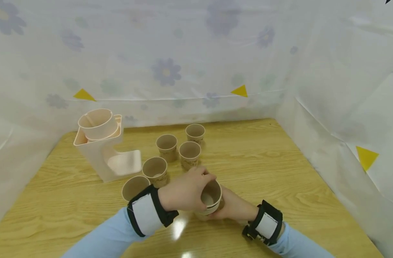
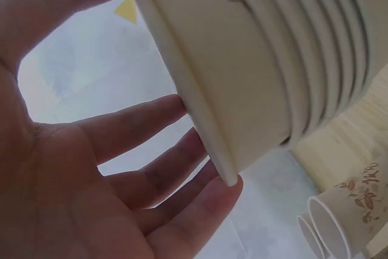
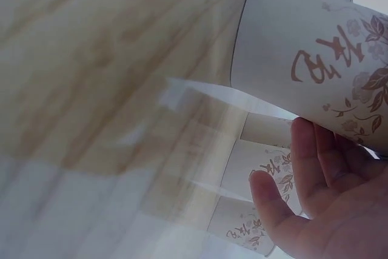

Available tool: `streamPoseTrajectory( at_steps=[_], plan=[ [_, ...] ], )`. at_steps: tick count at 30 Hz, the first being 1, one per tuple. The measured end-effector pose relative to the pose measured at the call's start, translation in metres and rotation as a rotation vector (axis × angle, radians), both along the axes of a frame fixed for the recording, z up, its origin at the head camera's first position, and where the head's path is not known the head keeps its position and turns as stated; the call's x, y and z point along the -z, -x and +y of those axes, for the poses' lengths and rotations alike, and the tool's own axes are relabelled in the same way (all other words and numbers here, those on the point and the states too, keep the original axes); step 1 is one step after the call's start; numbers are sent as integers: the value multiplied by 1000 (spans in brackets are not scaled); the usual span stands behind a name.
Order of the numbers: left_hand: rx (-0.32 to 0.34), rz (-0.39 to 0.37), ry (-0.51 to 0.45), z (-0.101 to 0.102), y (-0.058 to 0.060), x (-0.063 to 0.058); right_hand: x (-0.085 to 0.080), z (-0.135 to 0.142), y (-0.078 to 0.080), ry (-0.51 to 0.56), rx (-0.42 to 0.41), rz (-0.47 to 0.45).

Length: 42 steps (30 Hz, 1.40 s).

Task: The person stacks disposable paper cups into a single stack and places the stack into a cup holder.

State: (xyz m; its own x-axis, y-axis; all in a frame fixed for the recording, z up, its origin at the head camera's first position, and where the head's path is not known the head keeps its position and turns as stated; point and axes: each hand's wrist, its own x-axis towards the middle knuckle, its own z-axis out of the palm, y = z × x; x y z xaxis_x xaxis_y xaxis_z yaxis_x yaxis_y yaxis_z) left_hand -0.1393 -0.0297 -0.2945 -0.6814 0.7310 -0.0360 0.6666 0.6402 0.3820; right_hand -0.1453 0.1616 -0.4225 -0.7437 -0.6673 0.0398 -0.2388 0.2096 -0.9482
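Observation:
A nested stack of paper cups (image 2: pixel 321 34) is between both hands near the front of the table. My left hand (image 1: pixel 188 190) grips the rim of the top paper cup (image 2: pixel 224 71), thumb on one side and fingers on the other. More of that cup's wall shows than of those beneath it. Lower down, my right hand (image 1: pixel 231 206) holds the stack, its fingers (image 3: pixel 309 150) against the printed side of a cup (image 3: pixel 315 59). Just beyond the hands stand several single paper cups, among them one brown cup (image 1: pixel 190 152) right behind my left hand.
A pale pink appliance (image 1: pixel 109 157) with a round container (image 1: pixel 101 125) on top stands at the left, its tray-like foot toward the cups. A white flowered sheet (image 1: pixel 196 64) hangs behind the wooden table (image 1: pixel 254 150) and along its sides. One cup (image 1: pixel 135 187) stands near my left wrist.

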Motion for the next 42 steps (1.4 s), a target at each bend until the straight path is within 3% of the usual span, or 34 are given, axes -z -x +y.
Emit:
streamPoseTrajectory(
  at_steps=[6,9,12,16,19,22,28,33,36,42],
  plan=[
    [-1,-1,-12,-2,-2,7,0,-2,0,-32,13,58],
    [-50,-25,-27,-8,-3,11,2,-3,0,-39,30,84],
    [-181,-17,-58,-25,-6,10,3,-4,0,-46,47,108],
    [-385,108,-91,-63,-10,7,3,-3,-2,-45,74,82],
    [-494,175,-81,-92,-8,11,1,2,-3,-44,99,70],
    [-562,134,-36,-113,-3,21,-1,7,-5,-65,113,98],
    [-607,41,29,-130,3,40,-3,7,-6,-64,110,91],
    [-631,108,49,-133,2,48,-2,2,-4,-49,94,77],
    [-640,123,49,-134,2,49,-1,0,-3,-46,86,80],
    [-627,40,0,-136,-3,41,0,-3,-1,-38,78,76]
  ],
)
